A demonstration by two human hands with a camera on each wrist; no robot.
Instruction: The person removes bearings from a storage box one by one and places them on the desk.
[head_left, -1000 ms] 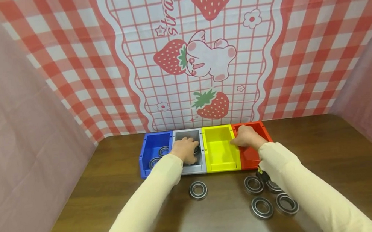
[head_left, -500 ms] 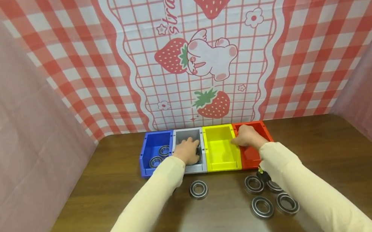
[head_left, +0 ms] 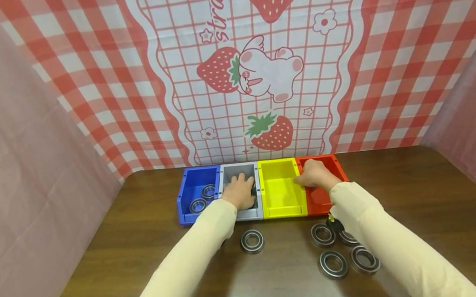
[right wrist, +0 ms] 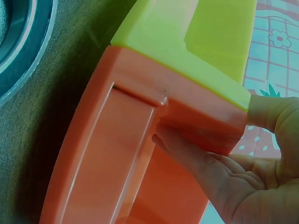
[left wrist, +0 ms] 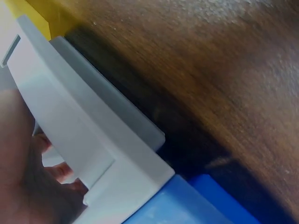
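Observation:
My left hand (head_left: 239, 193) reaches down into the grey bin (head_left: 240, 168), fingers spread and bent. Its fingertips are hidden by the bin in the left wrist view, so whether they hold anything does not show. My right hand (head_left: 316, 175) pinches the wall between the yellow bin (head_left: 280, 190) and the red bin (head_left: 323, 202). In the right wrist view, the fingers lie inside the red bin and the thumb is on the wall's yellow side. Two bearings (head_left: 198, 206) lie in the blue bin (head_left: 188, 192), left of the grey one.
One bearing (head_left: 252, 241) lies on the wooden table (head_left: 114, 258) in front of the grey bin. Several more bearings (head_left: 333, 264) lie near my right sleeve, which partly covers one. A checked strawberry cloth (head_left: 264, 68) hangs behind the row of bins.
A dark ring part showed between my left thumb and fingers a second ago; now it is hidden. The left hand has shifted slightly within the grey bin. My right hand keeps its place.

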